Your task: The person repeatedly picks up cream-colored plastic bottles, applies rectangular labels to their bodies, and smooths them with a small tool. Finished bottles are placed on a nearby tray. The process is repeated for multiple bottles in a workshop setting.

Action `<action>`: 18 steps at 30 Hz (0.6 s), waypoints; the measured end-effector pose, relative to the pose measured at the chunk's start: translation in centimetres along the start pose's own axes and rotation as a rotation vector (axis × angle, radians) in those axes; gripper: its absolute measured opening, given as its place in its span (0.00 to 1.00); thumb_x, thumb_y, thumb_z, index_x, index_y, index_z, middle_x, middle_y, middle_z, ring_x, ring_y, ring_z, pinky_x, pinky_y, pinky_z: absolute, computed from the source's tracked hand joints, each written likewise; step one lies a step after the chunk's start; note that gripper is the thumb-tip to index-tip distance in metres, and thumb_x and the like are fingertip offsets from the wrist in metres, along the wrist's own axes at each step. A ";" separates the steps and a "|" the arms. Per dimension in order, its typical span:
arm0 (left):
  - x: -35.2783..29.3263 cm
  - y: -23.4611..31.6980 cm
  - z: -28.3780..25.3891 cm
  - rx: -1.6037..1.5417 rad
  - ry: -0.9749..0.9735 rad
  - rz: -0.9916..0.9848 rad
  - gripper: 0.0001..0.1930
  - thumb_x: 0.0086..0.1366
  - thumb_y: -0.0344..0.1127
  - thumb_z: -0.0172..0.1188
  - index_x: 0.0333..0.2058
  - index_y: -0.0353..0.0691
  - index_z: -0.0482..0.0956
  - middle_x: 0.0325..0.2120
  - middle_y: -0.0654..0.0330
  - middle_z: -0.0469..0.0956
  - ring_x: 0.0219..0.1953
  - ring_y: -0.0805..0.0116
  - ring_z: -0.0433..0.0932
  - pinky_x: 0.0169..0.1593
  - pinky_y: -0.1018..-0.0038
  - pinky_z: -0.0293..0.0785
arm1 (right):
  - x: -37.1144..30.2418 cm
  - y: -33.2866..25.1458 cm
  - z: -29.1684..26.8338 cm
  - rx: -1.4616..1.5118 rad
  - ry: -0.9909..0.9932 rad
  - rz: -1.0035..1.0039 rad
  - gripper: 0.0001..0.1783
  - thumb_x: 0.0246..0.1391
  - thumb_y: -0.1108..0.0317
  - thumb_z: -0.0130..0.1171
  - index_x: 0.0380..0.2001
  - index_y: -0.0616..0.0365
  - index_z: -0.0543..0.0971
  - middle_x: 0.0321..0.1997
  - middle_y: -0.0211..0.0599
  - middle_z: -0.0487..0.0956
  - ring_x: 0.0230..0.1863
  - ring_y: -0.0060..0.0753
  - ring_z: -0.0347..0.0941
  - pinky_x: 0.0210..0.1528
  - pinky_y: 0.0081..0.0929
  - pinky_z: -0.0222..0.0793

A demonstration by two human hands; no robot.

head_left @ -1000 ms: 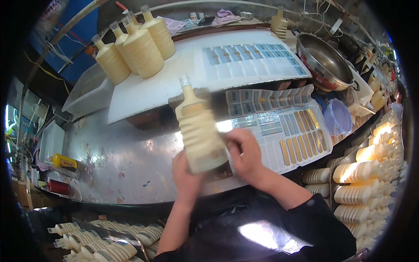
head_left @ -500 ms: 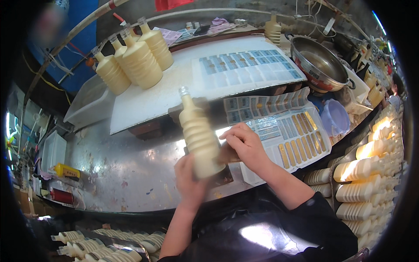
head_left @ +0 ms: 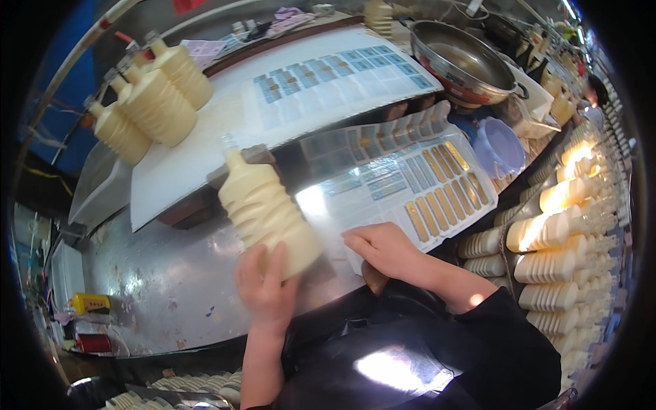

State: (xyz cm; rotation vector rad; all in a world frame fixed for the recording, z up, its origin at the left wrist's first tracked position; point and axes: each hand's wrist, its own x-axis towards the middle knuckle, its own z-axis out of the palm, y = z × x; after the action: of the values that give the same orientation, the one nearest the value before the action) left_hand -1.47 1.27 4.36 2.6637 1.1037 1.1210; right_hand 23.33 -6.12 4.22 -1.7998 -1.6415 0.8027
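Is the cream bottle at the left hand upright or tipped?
Tipped: the bottle shows its broad side, base near, neck pointing away.

The left hand [head_left: 265,287] sits nearer the body, back up, its fingers [head_left: 276,264] pointing away from the person and parted, slightly bent. Its forearm [head_left: 263,355] rises almost straight from the lower edge — bare, wrist nearly in line. The right hand [head_left: 384,251] is apart from it and a little farther forward, back up, fingertips [head_left: 350,237] aimed left. The bare right forearm [head_left: 441,281] slants in from the lower right — elbow out, upper arm in a black sleeve [head_left: 502,324].
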 end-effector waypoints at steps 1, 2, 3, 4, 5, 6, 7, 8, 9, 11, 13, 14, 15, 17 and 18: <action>0.0 0.2 0.1 0.000 -0.006 -0.010 0.32 0.43 0.30 0.78 0.51 0.40 0.83 0.53 0.50 0.74 0.54 0.45 0.74 0.58 0.54 0.71 | -1.2 1.0 -0.2 -0.046 0.078 0.025 0.20 0.66 0.59 0.56 0.52 0.62 0.83 0.37 0.48 0.84 0.37 0.46 0.82 0.43 0.35 0.77; -0.1 0.4 0.1 0.011 -0.012 -0.023 0.30 0.45 0.30 0.76 0.52 0.40 0.83 0.53 0.49 0.74 0.55 0.45 0.73 0.59 0.53 0.70 | -2.3 2.1 -0.3 -0.086 0.150 0.041 0.20 0.65 0.59 0.58 0.50 0.63 0.83 0.37 0.50 0.84 0.38 0.49 0.82 0.43 0.37 0.77; -0.3 0.6 0.2 0.024 -0.017 -0.037 0.29 0.47 0.31 0.74 0.52 0.40 0.83 0.53 0.48 0.73 0.55 0.44 0.73 0.59 0.53 0.69 | -3.2 2.8 -0.5 -0.127 0.220 0.056 0.19 0.63 0.60 0.59 0.49 0.63 0.84 0.37 0.52 0.84 0.40 0.52 0.82 0.43 0.39 0.77; -0.5 0.7 0.4 0.038 -0.031 -0.037 0.29 0.49 0.32 0.74 0.53 0.38 0.82 0.55 0.46 0.72 0.57 0.43 0.72 0.61 0.52 0.68 | -3.7 3.1 -1.0 -0.197 0.219 0.113 0.18 0.61 0.61 0.62 0.49 0.62 0.83 0.36 0.47 0.83 0.39 0.52 0.81 0.42 0.41 0.76; -0.7 0.9 0.5 0.036 -0.029 -0.054 0.29 0.50 0.33 0.75 0.53 0.38 0.82 0.55 0.46 0.72 0.57 0.43 0.71 0.61 0.52 0.68 | -3.8 3.4 -1.0 -0.229 0.234 0.095 0.19 0.60 0.61 0.62 0.50 0.61 0.82 0.36 0.47 0.82 0.40 0.52 0.81 0.42 0.42 0.76; -0.9 1.1 0.7 0.035 -0.027 -0.072 0.29 0.50 0.33 0.75 0.53 0.37 0.82 0.56 0.45 0.72 0.58 0.42 0.71 0.61 0.51 0.68 | -3.8 3.7 -1.1 -0.261 0.247 0.077 0.19 0.60 0.62 0.61 0.50 0.60 0.82 0.36 0.46 0.81 0.40 0.52 0.80 0.41 0.43 0.76; -0.9 1.2 0.7 0.035 -0.022 -0.087 0.29 0.51 0.34 0.75 0.54 0.37 0.82 0.56 0.44 0.71 0.58 0.42 0.70 0.62 0.50 0.67 | -3.7 3.8 -1.0 -0.292 0.265 0.057 0.19 0.60 0.62 0.61 0.51 0.60 0.81 0.37 0.46 0.80 0.40 0.52 0.80 0.41 0.44 0.75; -1.0 1.3 0.6 0.012 -0.029 -0.104 0.29 0.51 0.35 0.75 0.54 0.37 0.81 0.57 0.44 0.71 0.59 0.42 0.70 0.62 0.50 0.67 | -3.4 4.1 -0.8 -0.323 0.254 0.058 0.20 0.60 0.63 0.60 0.54 0.60 0.79 0.40 0.45 0.78 0.40 0.52 0.79 0.40 0.45 0.75; -1.1 1.4 0.4 -0.011 -0.036 -0.123 0.29 0.52 0.36 0.75 0.54 0.37 0.81 0.57 0.44 0.71 0.59 0.41 0.69 0.62 0.49 0.67 | -2.8 4.3 -0.9 -0.354 0.268 0.092 0.20 0.60 0.64 0.60 0.54 0.61 0.79 0.42 0.46 0.78 0.40 0.53 0.79 0.41 0.45 0.75; -1.1 1.4 0.0 -0.034 -0.039 -0.142 0.29 0.53 0.37 0.75 0.55 0.37 0.80 0.58 0.43 0.70 0.60 0.40 0.69 0.63 0.49 0.66 | -1.0 4.4 -1.4 -0.415 0.295 0.143 0.20 0.60 0.65 0.58 0.53 0.63 0.78 0.44 0.46 0.78 0.40 0.54 0.79 0.43 0.46 0.76; -1.2 1.5 -0.3 -0.043 -0.039 -0.139 0.29 0.53 0.38 0.75 0.55 0.37 0.80 0.58 0.43 0.70 0.61 0.39 0.68 0.63 0.48 0.66 | 0.0 5.6 -1.3 -0.463 0.280 0.151 0.20 0.59 0.68 0.57 0.53 0.64 0.78 0.44 0.46 0.78 0.40 0.55 0.79 0.43 0.46 0.76; -1.1 1.7 -0.4 -0.028 -0.045 -0.124 0.29 0.54 0.38 0.74 0.54 0.37 0.80 0.58 0.43 0.70 0.60 0.39 0.68 0.63 0.48 0.66 | 0.3 5.8 -1.2 -0.487 0.273 0.154 0.20 0.59 0.69 0.56 0.53 0.65 0.78 0.45 0.46 0.78 0.39 0.55 0.79 0.43 0.47 0.77; -1.0 2.0 -0.6 -0.014 -0.051 -0.109 0.28 0.54 0.38 0.74 0.54 0.37 0.80 0.58 0.43 0.70 0.60 0.39 0.68 0.63 0.48 0.66 | 0.4 5.8 -1.0 -0.513 0.230 0.190 0.19 0.58 0.70 0.56 0.52 0.65 0.78 0.45 0.47 0.78 0.39 0.55 0.80 0.43 0.46 0.77; -1.0 2.2 -0.6 0.005 -0.069 -0.081 0.27 0.56 0.38 0.73 0.54 0.37 0.80 0.58 0.44 0.70 0.61 0.39 0.69 0.63 0.49 0.66 | 0.5 5.5 -0.2 -0.561 0.133 0.266 0.19 0.57 0.72 0.55 0.51 0.66 0.78 0.47 0.48 0.78 0.39 0.55 0.81 0.42 0.46 0.77; -1.1 2.2 -0.6 0.010 -0.077 -0.065 0.26 0.58 0.38 0.72 0.54 0.36 0.80 0.59 0.44 0.70 0.61 0.41 0.69 0.64 0.50 0.66 | 0.0 5.5 0.3 -0.548 0.096 0.256 0.18 0.56 0.72 0.55 0.50 0.66 0.78 0.49 0.49 0.78 0.38 0.54 0.81 0.41 0.46 0.78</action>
State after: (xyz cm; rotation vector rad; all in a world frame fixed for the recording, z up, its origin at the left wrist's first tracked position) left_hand -1.10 -1.22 4.82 2.6338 1.1760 0.9963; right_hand 26.71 -6.61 -0.07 -2.4207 -1.6973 0.3722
